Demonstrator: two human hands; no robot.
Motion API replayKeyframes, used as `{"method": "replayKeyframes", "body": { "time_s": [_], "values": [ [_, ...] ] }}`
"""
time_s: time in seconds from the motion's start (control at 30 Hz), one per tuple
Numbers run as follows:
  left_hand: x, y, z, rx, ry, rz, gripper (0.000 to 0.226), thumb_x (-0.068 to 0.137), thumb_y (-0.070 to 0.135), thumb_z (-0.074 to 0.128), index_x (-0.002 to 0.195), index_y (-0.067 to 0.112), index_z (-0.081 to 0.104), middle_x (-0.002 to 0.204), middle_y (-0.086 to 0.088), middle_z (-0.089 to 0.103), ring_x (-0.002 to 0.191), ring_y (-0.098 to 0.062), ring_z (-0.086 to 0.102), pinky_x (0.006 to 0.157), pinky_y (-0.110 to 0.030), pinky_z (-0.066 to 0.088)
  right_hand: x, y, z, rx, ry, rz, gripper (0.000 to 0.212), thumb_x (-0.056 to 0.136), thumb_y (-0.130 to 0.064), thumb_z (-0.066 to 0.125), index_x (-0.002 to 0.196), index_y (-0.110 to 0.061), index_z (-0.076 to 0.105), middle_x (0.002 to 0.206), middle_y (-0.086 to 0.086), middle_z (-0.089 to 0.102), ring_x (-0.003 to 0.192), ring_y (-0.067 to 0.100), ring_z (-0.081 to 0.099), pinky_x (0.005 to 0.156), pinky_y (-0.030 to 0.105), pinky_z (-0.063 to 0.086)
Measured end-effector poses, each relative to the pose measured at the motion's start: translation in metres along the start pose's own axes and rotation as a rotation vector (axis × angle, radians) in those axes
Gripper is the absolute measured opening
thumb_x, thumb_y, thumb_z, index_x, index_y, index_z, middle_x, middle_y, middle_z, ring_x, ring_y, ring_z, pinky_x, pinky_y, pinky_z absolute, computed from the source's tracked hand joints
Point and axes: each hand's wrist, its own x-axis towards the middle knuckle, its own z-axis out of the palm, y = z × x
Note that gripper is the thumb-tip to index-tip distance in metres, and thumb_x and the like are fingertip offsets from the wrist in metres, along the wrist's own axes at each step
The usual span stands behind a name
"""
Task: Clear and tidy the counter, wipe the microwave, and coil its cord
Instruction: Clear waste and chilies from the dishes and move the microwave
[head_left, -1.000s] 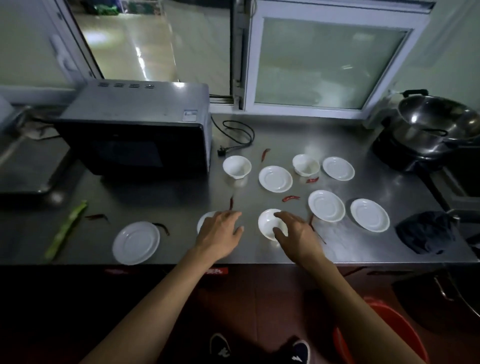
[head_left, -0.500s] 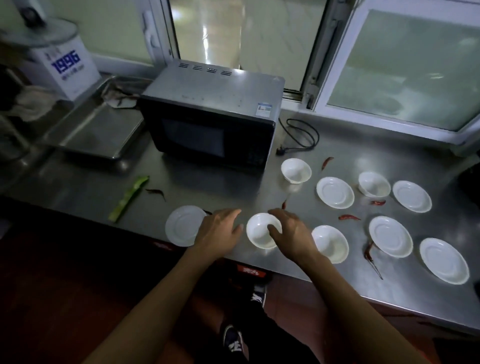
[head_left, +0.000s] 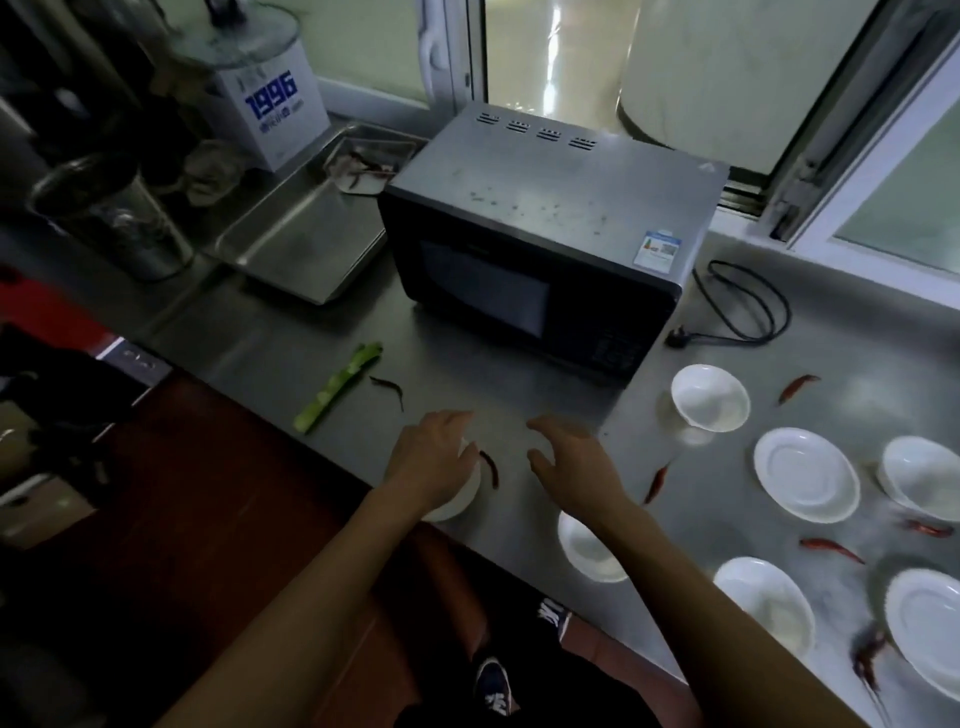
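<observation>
The black and grey microwave (head_left: 545, 223) stands on the steel counter (head_left: 311, 332), with specks on its top. Its black cord (head_left: 748, 306) lies in a loose loop to the right, plug (head_left: 678, 338) on the counter. My left hand (head_left: 431, 457) rests on a white plate (head_left: 460, 501) near the front edge and covers most of it. My right hand (head_left: 571, 462) hovers with fingers spread and holds nothing. A white bowl (head_left: 587, 551) sits under my right forearm. Red chilies lie scattered, one (head_left: 491, 467) between my hands.
More white dishes fill the right: a bowl (head_left: 709, 397), a plate (head_left: 805, 473), another bowl (head_left: 919, 475), and plates (head_left: 763, 597) (head_left: 924, 623). A green bean (head_left: 337, 387) lies left of my hands. A steel tray (head_left: 301, 244), a metal cup (head_left: 119, 218) and a white box (head_left: 270, 98) stand at the left.
My view swung left. My left hand moved left onto the plate. My right hand came off the bowl and moved forward over the counter.
</observation>
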Motion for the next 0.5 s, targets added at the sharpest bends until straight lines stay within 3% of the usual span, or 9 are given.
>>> {"method": "replayKeyframes", "body": {
  "time_s": [0.17,0.5],
  "values": [
    [0.013,-0.012,0.004,0.0,0.03,-0.048,0.05,0.102,0.04,0.045,0.149,0.024,0.04,0.153,-0.001,0.041,0.139,-0.021,0.037,0.113,-0.036,0.029,0.033,0.006,0.009,0.039,-0.089,-0.081,0.045,0.099,-0.028,0.055,0.143,-0.019,0.049,0.147,0.003,0.051,0.133,0.023,0.046,0.111,0.035,0.035],
    [0.02,-0.06,0.001,-0.011,0.061,-0.135,0.048,0.101,0.039,0.049,0.146,0.022,0.045,0.149,-0.003,0.047,0.135,-0.022,0.042,0.112,-0.039,0.031,0.074,-0.017,0.04,0.093,-0.144,-0.162,0.042,0.094,-0.018,0.064,0.135,-0.009,0.058,0.136,0.01,0.06,0.121,0.029,0.057,0.103,0.033,0.041]
  ]
}}
